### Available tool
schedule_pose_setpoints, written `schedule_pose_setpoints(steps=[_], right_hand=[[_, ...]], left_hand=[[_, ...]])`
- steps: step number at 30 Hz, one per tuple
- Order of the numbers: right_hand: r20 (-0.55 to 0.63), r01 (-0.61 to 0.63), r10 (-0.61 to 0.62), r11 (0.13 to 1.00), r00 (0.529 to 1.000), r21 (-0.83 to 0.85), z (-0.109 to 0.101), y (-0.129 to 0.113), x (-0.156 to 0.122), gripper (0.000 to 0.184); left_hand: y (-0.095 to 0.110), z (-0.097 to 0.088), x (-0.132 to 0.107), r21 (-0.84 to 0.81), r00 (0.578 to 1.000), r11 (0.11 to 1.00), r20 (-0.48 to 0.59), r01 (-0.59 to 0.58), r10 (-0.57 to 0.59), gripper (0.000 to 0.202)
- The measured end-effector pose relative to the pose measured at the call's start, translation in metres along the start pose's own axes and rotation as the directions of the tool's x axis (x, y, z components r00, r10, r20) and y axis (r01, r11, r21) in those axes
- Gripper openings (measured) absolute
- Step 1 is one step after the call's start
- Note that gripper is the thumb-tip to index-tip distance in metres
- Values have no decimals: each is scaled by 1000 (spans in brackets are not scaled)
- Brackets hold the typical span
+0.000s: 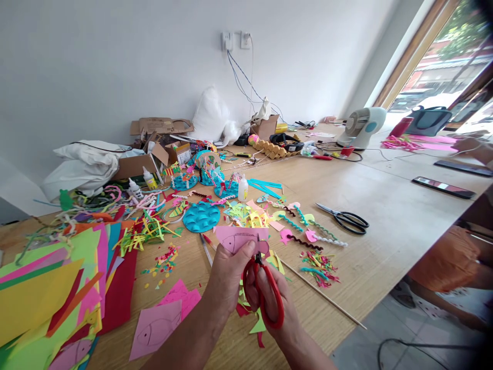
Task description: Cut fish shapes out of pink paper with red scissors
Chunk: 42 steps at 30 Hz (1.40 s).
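My left hand [232, 275] pinches a piece of pink paper [229, 232] with a fish outline drawn on it. Red-handled scissors [276, 298] are in my right hand [283, 313], fingers through the loops. Their blades meet the paper at its right side, near a rounded pink edge; how far apart the blades are is hard to see. Another pink sheet with a fish drawing [156, 329] lies on the table left of my forearm, by some bright pink paper pieces [184, 295]. A blue round cupped piece [201, 217] sits just beyond my hands.
Stacked coloured paper [34, 303] covers the left side. Black-handled scissors [348, 221], a wooden stick [323, 293] and twisted pipe-cleaner pieces [304, 242] lie to the right. A glue bottle [243, 188] stands beyond. A fan [362, 127] and another person's leg [447, 257] are at right.
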State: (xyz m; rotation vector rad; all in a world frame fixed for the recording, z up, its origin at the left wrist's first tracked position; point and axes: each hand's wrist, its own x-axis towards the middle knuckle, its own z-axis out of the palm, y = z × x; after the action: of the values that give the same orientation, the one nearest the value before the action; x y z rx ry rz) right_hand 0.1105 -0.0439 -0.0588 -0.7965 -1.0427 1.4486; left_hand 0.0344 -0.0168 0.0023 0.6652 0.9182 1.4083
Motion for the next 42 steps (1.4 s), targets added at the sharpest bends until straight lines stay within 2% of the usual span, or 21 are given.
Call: schedule_pose_setpoints(steps=[9,16,22,30,36,42], right_hand=[[1,14,-14,998,1000,-61,-2,-1,-1,45],[31,24,-23,999,999,-29,-2,-1,0,39],[47,27,-24,997,999,-77,-8,-5,-2,39],[152,-44,78,976,985,-213,-21,-22,-2,42],[136,-114,156,954,978,-277,-27,-29,-3,44],[141,-136,186,942,972,-308,-24,-33,-1,47]], left_hand=[[0,0,1,27,1000,1000,-14,-16,16,16],[5,0,0,23,1000,1000,-11,-19,19,16],[4,-8,6,112,997,994,77,-1,-8,16],[13,-14,10,181,993,984,118,0,-22,12],[19,-15,11,268,987,963,159,-42,-1,11],[18,-17,13,244,987,969,160,-31,-8,12]])
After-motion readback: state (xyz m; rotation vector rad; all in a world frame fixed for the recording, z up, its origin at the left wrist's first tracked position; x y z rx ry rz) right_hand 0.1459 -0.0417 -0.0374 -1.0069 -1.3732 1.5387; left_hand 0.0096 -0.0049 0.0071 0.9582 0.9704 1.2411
